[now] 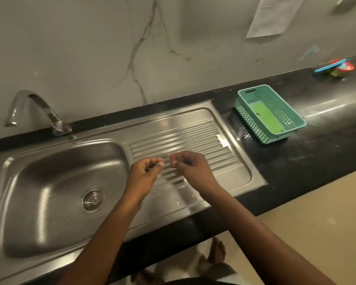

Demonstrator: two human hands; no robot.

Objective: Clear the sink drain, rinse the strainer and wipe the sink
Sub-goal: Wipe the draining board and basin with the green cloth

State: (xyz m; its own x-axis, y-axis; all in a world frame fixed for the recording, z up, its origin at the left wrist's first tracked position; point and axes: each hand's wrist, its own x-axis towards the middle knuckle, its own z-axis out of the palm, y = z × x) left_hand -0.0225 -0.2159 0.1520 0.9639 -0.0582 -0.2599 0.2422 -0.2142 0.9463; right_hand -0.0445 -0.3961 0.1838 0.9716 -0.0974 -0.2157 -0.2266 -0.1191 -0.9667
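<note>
Strainer (pixel 93 199) sat seated in the dry-looking sink (pixel 56 173); left hand (pixel 145 171) and right hand (pixel 188 168) hovered loosely curled, holding nothing visible — task judged barely begun.

A teal basket (pixel 270 113) sits on the black tabletop (pixel 308 161), right. Inside lies a green pad (pixel 268 116), perhaps a sponge. Far right, blurred colourful items (pixel 337 67).

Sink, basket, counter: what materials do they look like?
Sink: looks like stainless steel with a brushed finish; grey metal sheen, soft streaked highlights, pressed ribs on the drainboard.
Basket: probably moulded plastic; uniform teal colour, perforated walls, matte look.
Counter: dark polished stone, possibly granite; glossy reflections along its edge, though a laminate can't be ruled out.
</note>
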